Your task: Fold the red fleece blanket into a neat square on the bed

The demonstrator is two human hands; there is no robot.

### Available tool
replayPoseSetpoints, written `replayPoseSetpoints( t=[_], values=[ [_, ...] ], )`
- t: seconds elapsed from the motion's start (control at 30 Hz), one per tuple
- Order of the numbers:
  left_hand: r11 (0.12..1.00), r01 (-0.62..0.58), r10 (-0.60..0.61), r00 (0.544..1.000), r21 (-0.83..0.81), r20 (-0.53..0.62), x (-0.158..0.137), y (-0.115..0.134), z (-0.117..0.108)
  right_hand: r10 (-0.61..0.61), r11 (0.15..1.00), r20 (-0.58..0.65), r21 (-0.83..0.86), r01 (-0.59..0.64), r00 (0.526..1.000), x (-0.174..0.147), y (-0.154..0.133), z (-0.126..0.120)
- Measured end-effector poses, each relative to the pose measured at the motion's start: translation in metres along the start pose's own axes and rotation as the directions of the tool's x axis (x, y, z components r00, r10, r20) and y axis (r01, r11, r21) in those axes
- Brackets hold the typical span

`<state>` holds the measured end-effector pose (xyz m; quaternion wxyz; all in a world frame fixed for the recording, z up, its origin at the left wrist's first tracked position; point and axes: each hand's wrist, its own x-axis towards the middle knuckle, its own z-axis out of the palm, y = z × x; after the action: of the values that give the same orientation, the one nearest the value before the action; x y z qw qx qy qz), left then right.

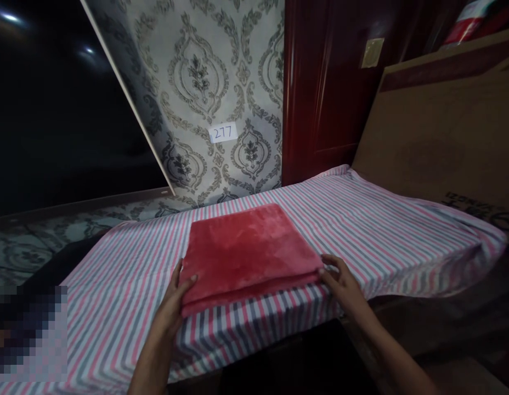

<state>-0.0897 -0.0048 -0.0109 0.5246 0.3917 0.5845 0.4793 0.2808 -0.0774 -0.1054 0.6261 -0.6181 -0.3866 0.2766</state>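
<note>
A folded red plush cloth (246, 247) lies flat on a table covered with a striped tablecloth (126, 274). Its near edge shows more than one layer. At the near left corner, my left hand (178, 291) grips the cloth, thumb on top and fingers along the side, partly hidden. My right hand (339, 277) pinches the near right corner between thumb and fingers.
A large dark TV screen (69, 109) stands at the left. Behind the table are patterned wallpaper with a paper label (223, 132) reading 277 and a dark red door (320, 82). On the right leans a big cardboard box (439, 137). A blurred-out patch covers the lower left.
</note>
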Motion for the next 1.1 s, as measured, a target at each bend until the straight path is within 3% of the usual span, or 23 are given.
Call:
replayPoseSetpoints(
  t=[0.07,0.1,0.17,0.2,0.27,0.33,0.4,0.5,0.6,0.67,0.77,0.83,0.93,1.03,1.1],
  values=[
    [0.999,-0.02,0.019,1.0,-0.047,-0.022,-0.004,0.008,0.005,0.017,0.999,-0.083,0.052,-0.013,0.996,-0.02,-0.005,-0.003],
    [0.997,-0.038,0.036,0.999,-0.067,-0.034,-0.006,0.013,0.008,0.049,0.995,-0.049,0.093,-0.044,0.998,-0.03,-0.009,-0.003],
    [0.992,-0.077,0.071,0.996,-0.101,-0.056,-0.014,0.023,0.015,0.165,0.965,0.188,0.171,-0.198,0.968,-0.052,-0.018,0.002],
    [0.989,-0.091,0.083,0.994,-0.119,-0.067,-0.018,0.027,0.019,0.227,0.932,0.348,0.193,-0.306,0.91,-0.062,-0.023,0.008],
    [0.983,-0.108,0.097,0.992,-0.148,-0.079,-0.027,0.034,0.024,0.297,0.832,0.596,0.222,-0.509,0.746,-0.079,-0.033,0.024],
    [0.98,-0.123,0.11,0.99,-0.154,-0.088,-0.037,0.036,0.025,0.284,0.707,0.7,0.309,-0.637,0.655,-0.09,-0.042,0.043],
    [0.984,-0.125,0.112,0.988,-0.13,-0.104,-0.049,0.03,0.021,0.235,0.583,0.709,0.444,-0.68,0.664,-0.095,-0.049,0.062],
    [0.99,-0.134,0.129,0.985,-0.036,-0.111,-0.07,0.008,0.01,0.21,0.475,0.625,0.607,-0.637,0.752,-0.092,-0.056,0.08],
    [0.97,-0.184,0.196,0.979,0.16,-0.058,-0.094,-0.021,0.0,0.271,0.461,0.524,0.666,-0.587,0.807,-0.087,-0.06,0.085],
    [0.939,-0.204,0.221,0.975,0.276,-0.031,-0.106,-0.038,-0.005,0.321,0.466,0.479,0.671,-0.576,0.817,-0.085,-0.061,0.085],
    [0.928,-0.198,0.229,0.971,0.316,-0.065,-0.113,-0.048,-0.013,0.363,0.492,0.44,0.658,-0.57,0.821,-0.085,-0.06,0.086],
    [0.931,-0.212,0.247,0.965,0.298,-0.083,-0.108,-0.043,-0.022,0.371,0.515,0.415,0.653,-0.556,0.831,-0.085,-0.057,0.087],
    [0.877,-0.374,0.404,0.914,0.302,-0.044,-0.083,-0.017,-0.034,0.367,0.538,0.388,0.653,-0.533,0.845,-0.086,-0.052,0.089],
    [0.764,-0.514,0.556,0.831,0.39,0.005,-0.038,0.021,-0.03,0.359,0.543,0.379,0.658,-0.522,0.853,-0.086,-0.047,0.091],
    [0.691,-0.564,0.581,0.805,0.451,0.117,0.0,0.044,-0.017,0.365,0.527,0.391,0.661,-0.534,0.845,-0.087,-0.047,0.093]
  ],
)
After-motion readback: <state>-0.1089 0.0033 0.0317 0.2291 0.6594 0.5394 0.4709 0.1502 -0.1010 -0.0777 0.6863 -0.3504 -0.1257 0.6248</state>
